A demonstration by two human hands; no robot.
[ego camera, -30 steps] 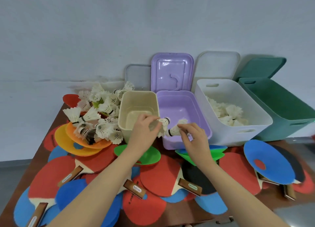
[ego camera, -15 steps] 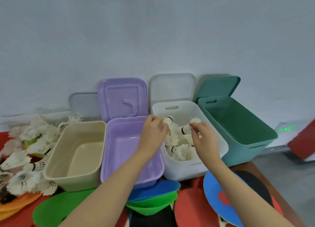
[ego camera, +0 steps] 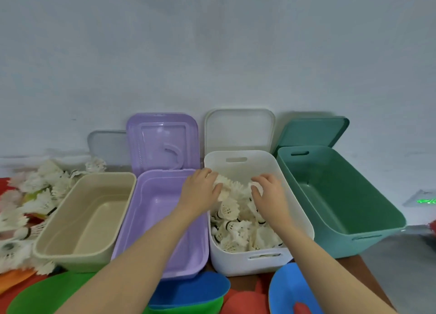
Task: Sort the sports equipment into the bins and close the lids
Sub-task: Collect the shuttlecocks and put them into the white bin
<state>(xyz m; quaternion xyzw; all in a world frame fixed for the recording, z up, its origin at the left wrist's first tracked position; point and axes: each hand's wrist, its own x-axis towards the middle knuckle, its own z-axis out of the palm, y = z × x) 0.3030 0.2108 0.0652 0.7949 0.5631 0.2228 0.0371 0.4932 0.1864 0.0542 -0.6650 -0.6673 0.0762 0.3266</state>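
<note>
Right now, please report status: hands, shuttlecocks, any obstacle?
Left hand and right hand each grip shuttlecocks over white bin. Bin part full. All lids open. No obstacle.

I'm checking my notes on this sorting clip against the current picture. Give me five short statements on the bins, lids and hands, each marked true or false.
1. Both hands are over the white bin. True.
2. The purple bin holds shuttlecocks. False: it looks empty; the shuttlecocks lie in the white bin.
3. The green bin has its lid shut. False: the green lid leans against the wall.
4. The left hand holds a shuttlecock. True.
5. The right hand grips a paddle. False: it holds a shuttlecock.
</note>
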